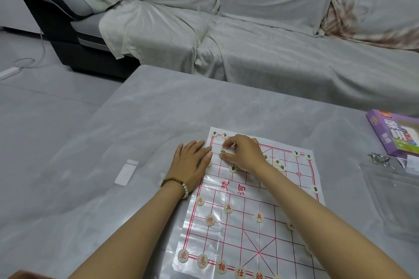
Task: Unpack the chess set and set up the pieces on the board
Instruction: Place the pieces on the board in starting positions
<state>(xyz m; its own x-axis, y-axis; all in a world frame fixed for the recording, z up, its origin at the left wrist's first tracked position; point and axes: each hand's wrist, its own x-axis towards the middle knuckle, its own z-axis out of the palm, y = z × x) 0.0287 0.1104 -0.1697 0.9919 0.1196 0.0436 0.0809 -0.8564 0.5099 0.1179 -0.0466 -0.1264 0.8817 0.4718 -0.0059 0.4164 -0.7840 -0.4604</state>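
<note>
**Step in hand:** placing the black side.

**Findings:**
- The board (226, 240), a thin printed sheet, lies on the desk (147, 120) toward 6 o'clock.
- The right hand (242, 154) is curled. Its thumb and forefinger pinch a black-lettered piece (222, 152) in the board's 11 o'clock quarter. Whether the piece touches the sheet cannot be told.
- The left hand (191, 161) lies flat with fingers straight, pressing the sheet's edge at 10 o'clock.
- Red pieces (228, 207) stand in the near rows.
- Black pieces (214, 134) hold the far corners. A few are clustered near 1 o'clock, seemingly off their points.
- The purple box (394, 136) sits at 3 o'clock.

**Judgement:** the next move calls for seating the pinched piece squarely on its intersection without dragging the sheet. The cluster should then be sorted.
</note>
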